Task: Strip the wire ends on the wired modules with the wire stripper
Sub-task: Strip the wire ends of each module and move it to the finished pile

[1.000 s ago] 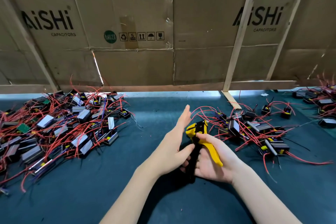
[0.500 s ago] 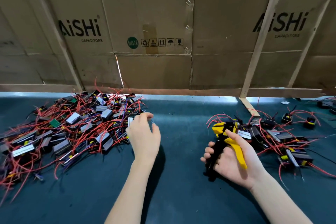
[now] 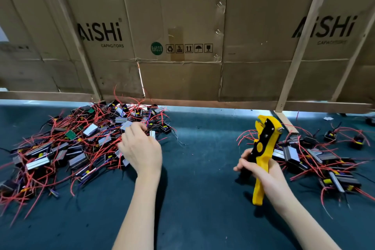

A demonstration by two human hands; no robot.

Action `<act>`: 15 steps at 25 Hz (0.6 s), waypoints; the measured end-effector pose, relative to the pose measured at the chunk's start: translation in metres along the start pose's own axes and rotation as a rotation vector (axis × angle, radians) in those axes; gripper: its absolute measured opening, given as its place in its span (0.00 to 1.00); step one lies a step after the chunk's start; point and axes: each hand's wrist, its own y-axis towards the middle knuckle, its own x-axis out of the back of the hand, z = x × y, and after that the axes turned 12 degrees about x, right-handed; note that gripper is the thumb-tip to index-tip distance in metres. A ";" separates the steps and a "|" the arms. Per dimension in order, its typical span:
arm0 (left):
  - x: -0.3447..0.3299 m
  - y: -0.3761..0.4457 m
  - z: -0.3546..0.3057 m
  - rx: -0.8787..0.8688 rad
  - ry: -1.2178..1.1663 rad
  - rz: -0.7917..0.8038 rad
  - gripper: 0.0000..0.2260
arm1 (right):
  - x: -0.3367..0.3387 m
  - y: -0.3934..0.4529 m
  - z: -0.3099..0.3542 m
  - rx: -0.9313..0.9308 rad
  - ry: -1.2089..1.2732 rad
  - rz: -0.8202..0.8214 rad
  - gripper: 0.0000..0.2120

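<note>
Upright, the yellow wire stripper (image 3: 263,148) sits gripped in the right hand (image 3: 261,170). Left hand (image 3: 140,148) fingers curl into the module pile (image 3: 81,144); what they hold is unclear.

A wide strip of bare desk (image 3: 203,168) runs between the two heaps, open from the near edge to the far cardboard wall (image 3: 182,79). The left pile of modules (image 3: 67,148) and its red wires block the left side; the right pile (image 3: 316,158) crowds the right. Wooden struts (image 3: 298,46) lean against the wall at the far right.
</note>
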 end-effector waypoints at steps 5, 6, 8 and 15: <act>0.017 0.023 0.031 0.212 0.295 0.144 0.15 | 0.003 -0.003 -0.002 0.050 -0.320 0.059 0.12; 0.017 0.023 0.034 0.228 0.305 0.180 0.15 | 0.003 -0.003 -0.002 0.070 -0.365 0.062 0.11; 0.016 0.023 0.034 0.214 0.267 0.182 0.15 | 0.004 -0.002 -0.001 0.073 -0.369 0.039 0.08; 0.018 0.022 0.023 0.178 -0.170 0.050 0.21 | 0.012 0.005 0.001 -0.064 -0.232 -0.037 0.04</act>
